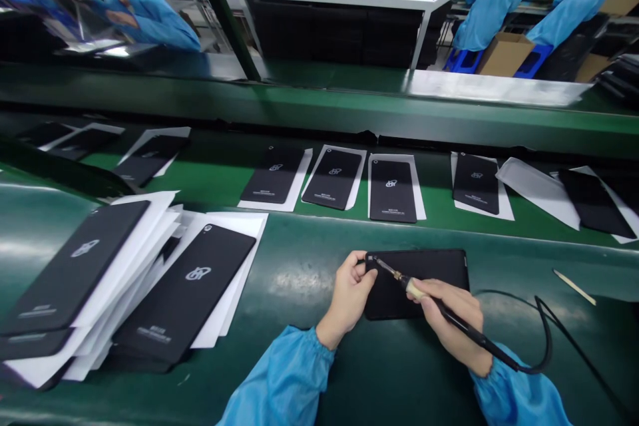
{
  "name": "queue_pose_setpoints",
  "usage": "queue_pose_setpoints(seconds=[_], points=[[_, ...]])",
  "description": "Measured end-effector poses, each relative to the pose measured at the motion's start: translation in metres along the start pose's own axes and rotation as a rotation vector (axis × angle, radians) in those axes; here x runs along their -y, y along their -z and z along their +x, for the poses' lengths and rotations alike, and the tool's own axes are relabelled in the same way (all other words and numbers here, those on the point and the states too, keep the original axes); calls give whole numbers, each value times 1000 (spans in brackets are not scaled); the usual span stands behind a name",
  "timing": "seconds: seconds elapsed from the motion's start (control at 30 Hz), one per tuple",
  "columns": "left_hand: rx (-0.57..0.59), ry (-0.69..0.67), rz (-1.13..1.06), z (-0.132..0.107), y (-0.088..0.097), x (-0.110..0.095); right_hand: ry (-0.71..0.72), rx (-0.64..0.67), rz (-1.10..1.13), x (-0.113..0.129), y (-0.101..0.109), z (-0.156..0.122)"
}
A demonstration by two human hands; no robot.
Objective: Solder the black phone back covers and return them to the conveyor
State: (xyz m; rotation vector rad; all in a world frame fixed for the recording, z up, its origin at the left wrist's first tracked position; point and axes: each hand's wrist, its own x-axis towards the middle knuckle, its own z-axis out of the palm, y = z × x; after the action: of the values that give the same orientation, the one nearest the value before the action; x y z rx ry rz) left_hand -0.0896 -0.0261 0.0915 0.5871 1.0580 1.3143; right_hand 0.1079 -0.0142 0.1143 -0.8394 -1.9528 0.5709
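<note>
A flat, black, rectangular tablet-like panel (434,267) lies on the glossy dark-green surface (279,279) between two bare hands, its long axis running left to right, from one grip toward the other. At its left end, the left grip (349,296) is closed on the panel, thumb and curled forefinger at the edge just beside the far-left corner, where a small pale mark (370,257) shows. The right grip (459,299), over the panel's right half, is wrapped pen-fashion around a corded, metal-tipped tool with a cream collar and black handle (462,324). The tool slants away to the far left, its tip at that same corner, to which the left grip is the nearer; whether it touches cannot be told. Right of the right grip lies a slim, pale stick (574,287). Left of the left grip, black logo-marked panels (194,299) and white sheets (130,273) are piled. Beyond both grips, more black panels (392,200) line a bright green strip (210,173); farther off are people in blue smocks (494,0).
</note>
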Motion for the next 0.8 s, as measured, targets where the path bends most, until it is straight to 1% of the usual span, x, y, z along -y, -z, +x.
queue_pose_setpoints(seconds=[0.13,0.33,0.4,0.47,0.53,0.6,0.67,0.73,0.8], points=[[10,-1,16,0,1,2,-26,-3,-7,6,-6,-6],[13,-11,29,1,3,5,34,-69,-66,15,-18,-14],[13,-15,27,1,3,4,52,-70,-58,15,-16,-16],[7,-15,23,1,2,2,58,-53,-33,12,-8,-17],[0,-9,24,1,1,1,63,-47,-15,3,4,-15],[2,0,26,1,0,0,77,-49,-67,-11,16,-8],[3,7,29,2,0,1,104,-35,-185,-28,24,2],[-9,12,37,4,1,3,112,9,-306,-46,29,13],[-4,32,56,8,3,5,71,76,-398,-64,33,20]])
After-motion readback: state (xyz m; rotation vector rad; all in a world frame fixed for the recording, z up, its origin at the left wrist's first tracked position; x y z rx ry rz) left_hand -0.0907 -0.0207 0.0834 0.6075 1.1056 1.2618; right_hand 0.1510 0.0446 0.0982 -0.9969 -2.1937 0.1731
